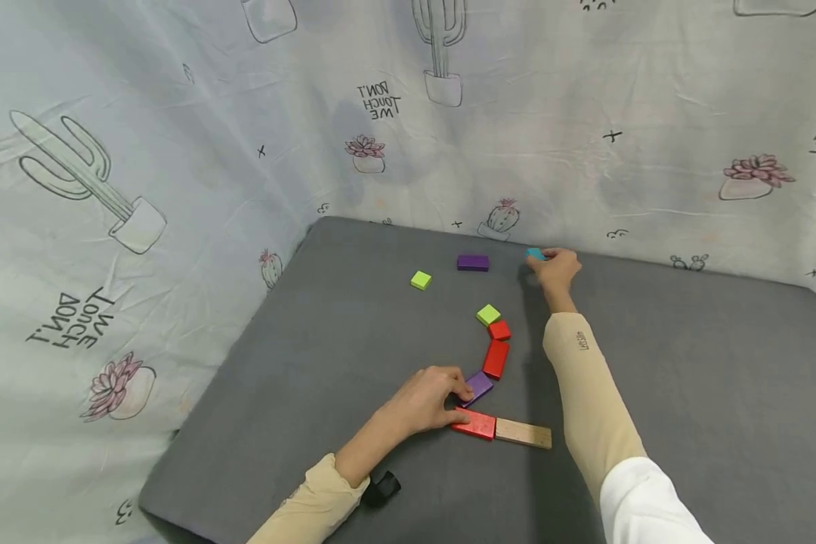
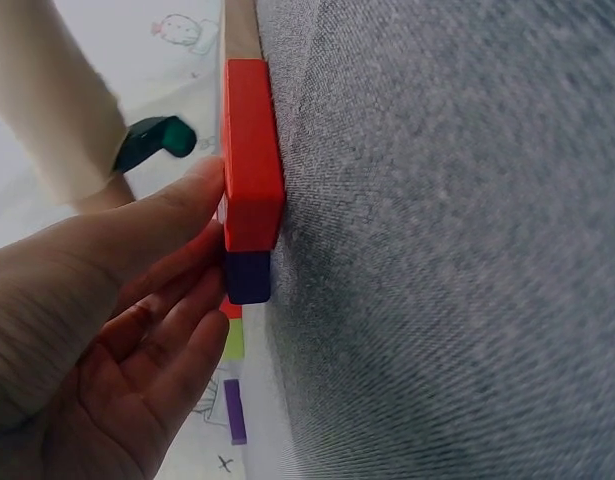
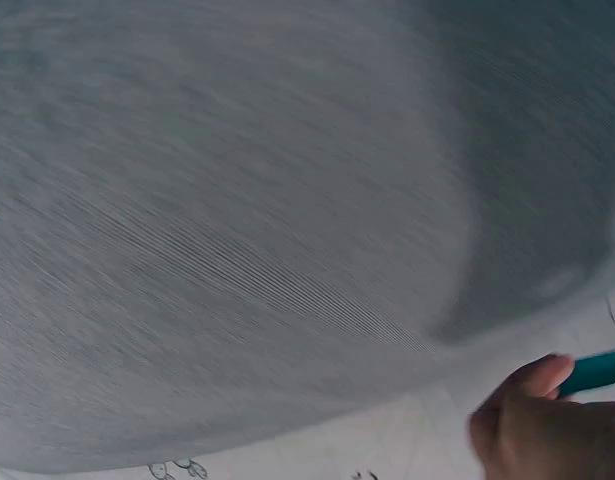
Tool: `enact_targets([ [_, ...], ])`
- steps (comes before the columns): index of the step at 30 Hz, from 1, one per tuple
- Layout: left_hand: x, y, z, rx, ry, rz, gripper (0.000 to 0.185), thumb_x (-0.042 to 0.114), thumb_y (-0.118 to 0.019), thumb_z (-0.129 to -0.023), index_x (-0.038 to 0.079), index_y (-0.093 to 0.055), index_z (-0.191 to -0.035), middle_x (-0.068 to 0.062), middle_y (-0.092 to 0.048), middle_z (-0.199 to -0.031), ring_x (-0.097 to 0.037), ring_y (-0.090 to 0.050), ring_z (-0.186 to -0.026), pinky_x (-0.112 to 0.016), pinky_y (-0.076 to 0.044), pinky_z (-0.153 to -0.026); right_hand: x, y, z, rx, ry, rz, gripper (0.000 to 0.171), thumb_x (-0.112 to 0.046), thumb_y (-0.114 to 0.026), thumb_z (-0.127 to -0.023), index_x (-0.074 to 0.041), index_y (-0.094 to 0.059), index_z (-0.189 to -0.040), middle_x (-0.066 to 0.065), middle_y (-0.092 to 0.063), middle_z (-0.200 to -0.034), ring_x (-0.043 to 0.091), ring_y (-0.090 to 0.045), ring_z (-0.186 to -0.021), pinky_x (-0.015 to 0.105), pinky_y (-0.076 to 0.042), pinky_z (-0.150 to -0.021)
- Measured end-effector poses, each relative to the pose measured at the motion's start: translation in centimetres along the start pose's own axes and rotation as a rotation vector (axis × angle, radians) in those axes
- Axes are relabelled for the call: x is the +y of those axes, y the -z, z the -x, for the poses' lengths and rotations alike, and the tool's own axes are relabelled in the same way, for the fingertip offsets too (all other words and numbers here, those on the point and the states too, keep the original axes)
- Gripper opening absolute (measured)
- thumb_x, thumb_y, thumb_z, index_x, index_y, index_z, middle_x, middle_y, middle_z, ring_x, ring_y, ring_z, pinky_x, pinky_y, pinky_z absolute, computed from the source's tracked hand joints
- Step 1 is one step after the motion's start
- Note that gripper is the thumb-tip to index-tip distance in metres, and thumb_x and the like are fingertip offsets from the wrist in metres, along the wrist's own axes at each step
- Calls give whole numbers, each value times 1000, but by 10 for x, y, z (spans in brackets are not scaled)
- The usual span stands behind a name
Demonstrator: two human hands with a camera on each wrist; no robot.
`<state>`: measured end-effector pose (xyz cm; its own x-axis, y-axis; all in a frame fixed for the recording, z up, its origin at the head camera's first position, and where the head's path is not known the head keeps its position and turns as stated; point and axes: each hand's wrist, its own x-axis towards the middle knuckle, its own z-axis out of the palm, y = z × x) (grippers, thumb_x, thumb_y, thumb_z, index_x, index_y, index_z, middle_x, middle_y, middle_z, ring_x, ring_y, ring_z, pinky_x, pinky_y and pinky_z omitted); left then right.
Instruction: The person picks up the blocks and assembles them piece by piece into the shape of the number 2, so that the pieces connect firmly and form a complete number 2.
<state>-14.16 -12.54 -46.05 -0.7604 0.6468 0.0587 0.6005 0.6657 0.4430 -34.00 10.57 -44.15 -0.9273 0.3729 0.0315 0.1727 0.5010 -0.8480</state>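
Observation:
My left hand (image 1: 427, 398) rests at the near end of a curved row of blocks. Its thumb touches a red block (image 1: 476, 425) while the fingertips lie on a purple block (image 1: 477, 387). In the left wrist view, that hand (image 2: 137, 330) has its fingers loosely extended against the red block (image 2: 253, 155) and the dark purple block (image 2: 249, 277). At the far edge of the table, my right hand (image 1: 559, 267) pinches a blue block (image 1: 534, 254). The right wrist view shows this hand (image 3: 547, 425) at the lower right, with the teal-blue block (image 3: 591, 372) between its fingers.
A wooden block (image 1: 523, 434) adjoins the near red one. Farther along the curve lie a red block (image 1: 496, 359), a smaller red block (image 1: 499, 330) and a green block (image 1: 488, 315). Another green block (image 1: 421, 280) and a purple block (image 1: 473, 263) lie apart on the grey table (image 1: 687, 378).

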Motion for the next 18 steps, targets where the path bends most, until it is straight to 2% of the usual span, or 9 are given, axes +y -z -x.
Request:
enact_targets([
  [3,0,-1,0,1,-6,6,31,27,-82,-77,13,-76,-103,6,-65,-97,-7,-63,-95,-23,-49,-85,-22,9,-1,76,-145,-194,41,-20,-69,-86,1,-65,-121,16,-58,-128,28,-50,-121,36,-43,-99],
  [5,-1,-2,0,5,1,8,31,27,-83,-76,13,-76,-103,6,-65,-97,-7,-62,-94,-23,-49,-85,-38,13,-2,82,-165,-321,41,-23,-72,-85,-2,-66,-120,12,-58,-128,24,-53,-118,31,-44,-97],
  [7,-2,-2,1,9,4,13,32,27,-83,-76,13,-76,-103,7,-64,-96,-7,-63,-94,-23,-49,-85,-51,15,-1,69,-141,-407,41,-25,-75,-82,-5,-68,-118,7,-61,-119,19,-56,-111,28,-45,-94],
  [10,-3,-2,1,9,3,15,32,27,-83,-75,13,-76,-104,7,-64,-96,-7,-63,-94,-23,-49,-85,-66,16,3,48,-54,-520,37,-22,-79,-79,-3,-70,-110,0,-62,-96,12,-58,-93,21,-48,-81],
  [12,-4,-2,1,8,1,16,32,27,-83,-75,13,-76,-104,8,-64,-95,-7,-63,-93,-23,-49,-84,-70,14,8,37,22,-505,37,-21,-80,-78,-2,-71,-108,-4,-58,-86,8,-54,-83,18,-46,-73],
  [15,-3,-3,1,5,2,17,33,27,-83,-75,13,-76,-104,7,-64,-94,-7,-62,-90,-21,-49,-80,-73,10,15,24,169,-437,36,-18,-79,-80,2,-70,-109,0,-59,-84,4,-51,-76,16,-45,-66],
  [18,-2,-3,0,7,-1,20,33,27,-83,-75,13,-76,-104,7,-64,-92,-7,-62,-88,-19,-49,-77,-74,7,21,20,302,-383,35,-13,-79,-78,5,-70,-107,15,-65,-89,3,-54,-72,15,-47,-65],
])
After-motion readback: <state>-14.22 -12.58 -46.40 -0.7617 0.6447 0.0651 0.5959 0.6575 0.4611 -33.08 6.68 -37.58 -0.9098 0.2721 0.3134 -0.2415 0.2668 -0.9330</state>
